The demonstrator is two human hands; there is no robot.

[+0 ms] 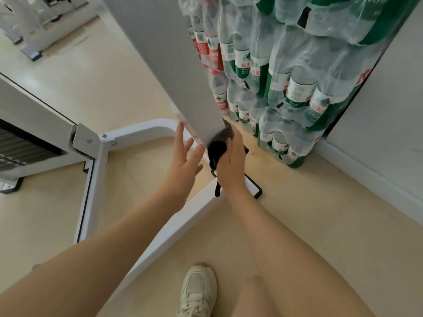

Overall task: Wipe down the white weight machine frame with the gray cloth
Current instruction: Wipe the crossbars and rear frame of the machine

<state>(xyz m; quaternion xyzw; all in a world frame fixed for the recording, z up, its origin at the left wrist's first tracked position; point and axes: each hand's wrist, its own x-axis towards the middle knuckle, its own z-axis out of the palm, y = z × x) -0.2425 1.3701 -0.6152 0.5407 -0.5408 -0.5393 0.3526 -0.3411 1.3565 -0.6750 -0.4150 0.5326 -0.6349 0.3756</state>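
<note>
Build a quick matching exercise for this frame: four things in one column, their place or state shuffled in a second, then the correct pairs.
Things:
1. gray cloth
2. left hand
3. bottled water packs
4. white sneaker

Places or states:
A. stacked against the wall at right
B. on the floor at the bottom edge
C. pressed against the lower end of the white upright post by the right hand
D. open, fingers spread, holding nothing

Pairs: 1-C, 2-D, 3-A, 4-B
</note>
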